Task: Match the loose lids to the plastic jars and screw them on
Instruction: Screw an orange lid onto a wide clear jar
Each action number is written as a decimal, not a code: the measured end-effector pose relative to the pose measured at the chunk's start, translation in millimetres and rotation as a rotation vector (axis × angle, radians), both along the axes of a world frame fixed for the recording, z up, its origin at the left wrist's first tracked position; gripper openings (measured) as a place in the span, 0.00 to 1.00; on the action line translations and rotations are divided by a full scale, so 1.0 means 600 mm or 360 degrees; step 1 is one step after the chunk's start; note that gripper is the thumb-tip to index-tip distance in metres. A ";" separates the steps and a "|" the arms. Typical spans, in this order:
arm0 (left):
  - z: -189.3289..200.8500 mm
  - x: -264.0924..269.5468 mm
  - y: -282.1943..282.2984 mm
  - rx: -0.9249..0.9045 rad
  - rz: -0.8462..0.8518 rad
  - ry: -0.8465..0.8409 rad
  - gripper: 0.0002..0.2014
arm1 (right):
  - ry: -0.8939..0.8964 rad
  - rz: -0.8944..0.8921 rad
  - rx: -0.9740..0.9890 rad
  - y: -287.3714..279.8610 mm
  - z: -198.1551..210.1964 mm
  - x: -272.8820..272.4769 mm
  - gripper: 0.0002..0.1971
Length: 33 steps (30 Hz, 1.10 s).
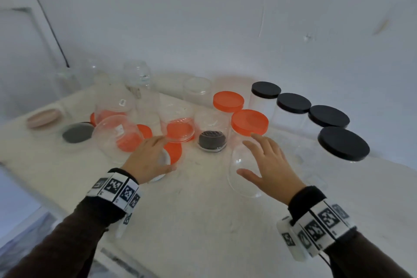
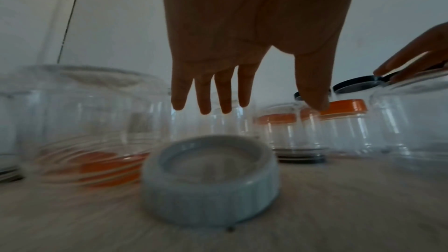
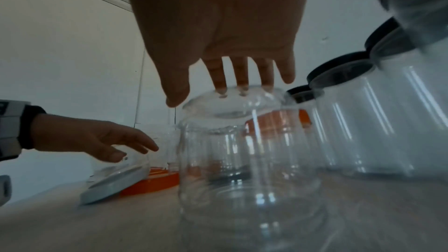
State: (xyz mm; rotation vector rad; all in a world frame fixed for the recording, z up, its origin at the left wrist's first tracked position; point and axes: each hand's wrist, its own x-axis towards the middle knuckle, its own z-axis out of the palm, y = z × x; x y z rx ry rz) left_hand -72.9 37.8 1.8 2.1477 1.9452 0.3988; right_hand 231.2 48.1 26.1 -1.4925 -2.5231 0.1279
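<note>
A clear lidless jar (image 1: 239, 178) (image 3: 242, 160) stands on the white table (image 1: 203, 221) in front of me. My right hand (image 1: 246, 158) (image 3: 211, 95) is spread over it, with straight fingertips (image 3: 242, 87) touching its top. My left hand (image 1: 168, 153) (image 2: 261, 108) hovers with straight fingers over a white ribbed lid (image 1: 163, 160) (image 2: 211, 183) (image 3: 104, 193) that lies hollow side up. That lid leans on a loose orange lid (image 1: 174, 150) (image 3: 150, 181). Neither hand grips anything.
Several jars with black lids (image 1: 343, 142) line the right side, and two orange-lidded jars (image 1: 249, 122) stand mid-table. Clear jars (image 1: 117, 135) sit over orange lids at the left, and one jar (image 1: 212, 140) over a black lid. A grey lid (image 1: 77, 133) and a pink lid (image 1: 42, 117) lie far left.
</note>
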 end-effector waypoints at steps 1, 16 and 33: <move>-0.002 -0.011 0.001 -0.0111 0.0015 0.0026 0.42 | -0.0056 -0.0046 -0.0071 0.003 -0.005 -0.006 0.42; -0.005 -0.015 0.006 -0.0261 -0.0352 0.0350 0.41 | -0.0273 -0.0266 -0.0120 0.005 -0.020 -0.027 0.39; -0.018 0.118 0.088 -0.0331 -0.0768 0.0184 0.33 | -0.0167 -0.0353 -0.0116 0.007 -0.020 -0.031 0.38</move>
